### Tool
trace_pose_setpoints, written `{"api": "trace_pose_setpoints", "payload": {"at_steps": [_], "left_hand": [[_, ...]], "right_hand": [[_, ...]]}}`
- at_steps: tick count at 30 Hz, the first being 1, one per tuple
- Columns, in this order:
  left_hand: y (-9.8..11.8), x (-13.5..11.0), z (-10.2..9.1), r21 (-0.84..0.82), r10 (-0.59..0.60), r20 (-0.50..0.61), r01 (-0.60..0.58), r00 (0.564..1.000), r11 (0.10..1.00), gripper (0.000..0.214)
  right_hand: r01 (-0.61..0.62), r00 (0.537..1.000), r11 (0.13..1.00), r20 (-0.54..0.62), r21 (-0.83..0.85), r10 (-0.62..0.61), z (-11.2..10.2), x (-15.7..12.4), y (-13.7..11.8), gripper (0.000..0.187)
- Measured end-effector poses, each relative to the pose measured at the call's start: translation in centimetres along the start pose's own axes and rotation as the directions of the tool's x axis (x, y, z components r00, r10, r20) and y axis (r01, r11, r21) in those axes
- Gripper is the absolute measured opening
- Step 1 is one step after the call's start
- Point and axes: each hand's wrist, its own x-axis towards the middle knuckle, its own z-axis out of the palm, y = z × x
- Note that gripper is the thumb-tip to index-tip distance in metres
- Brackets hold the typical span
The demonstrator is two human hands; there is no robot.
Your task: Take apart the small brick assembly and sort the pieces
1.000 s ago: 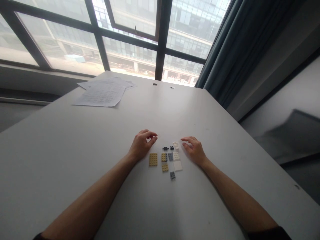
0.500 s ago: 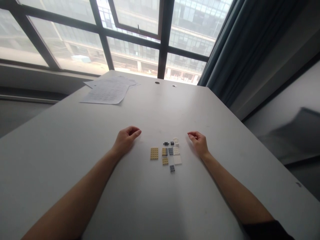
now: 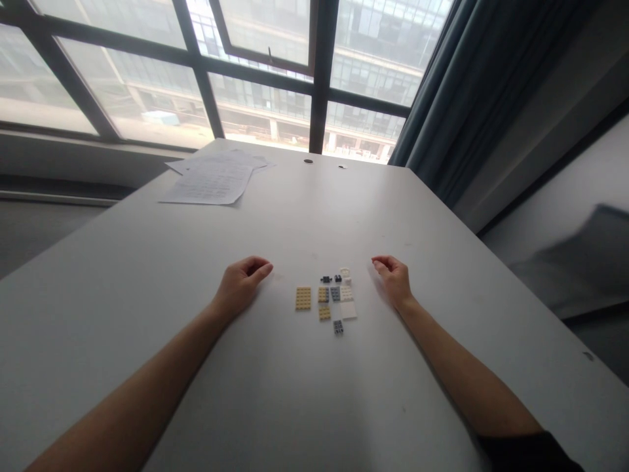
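My left hand (image 3: 240,283) rests on the table, fingers curled in and thumb against them, with nothing visible in it. On the other side lies my right hand (image 3: 394,280), likewise curled closed and seemingly holding nothing. Between them sits a group of small toy building pieces. A tan studded plate (image 3: 303,298) is nearest my left hand. Beside it are a tan-and-grey piece (image 3: 323,294), a smaller tan plate (image 3: 325,314), a blue-grey plate (image 3: 335,294) and a dark grey piece (image 3: 338,328). Closer to my right hand are a white studded plate (image 3: 346,293) and a smooth white piece (image 3: 348,310).
Black small pieces (image 3: 326,279) and a pale rounded piece (image 3: 344,271) lie at the group's far side. Printed papers (image 3: 206,183) lie at the table's far left. Beyond the white table (image 3: 295,406) are windows and a dark curtain (image 3: 442,111).
My left hand has shifted slightly left and nearer to me. The right hand has barely moved, and the pieces lie in the same arrangement. The view has tilted a little.
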Motion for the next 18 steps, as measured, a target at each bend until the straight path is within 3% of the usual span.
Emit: {"api": "trace_pose_setpoints", "payload": {"at_steps": [11,15,18], "left_hand": [[-0.5,-1.8,-1.2,0.043,0.01,0.073,-0.013,0.997,0.999,0.033],[0.0,-2.3,-0.6,0.222,0.223,0.125,-0.246,0.967,0.943,0.028],[0.2,-2.8,-0.2,0.34,0.421,0.229,-0.477,0.878,0.81,0.024]], "right_hand": [[0.017,0.999,0.999,0.042,-0.042,-0.016,0.0,-0.4,-0.6,0.024],[0.133,0.985,0.98,0.133,-0.148,-0.113,0.2,-0.9,-1.6,0.02],[0.254,0.957,0.942,0.198,-0.219,-0.212,0.3,-1.3,-2.0,0.016]]}}
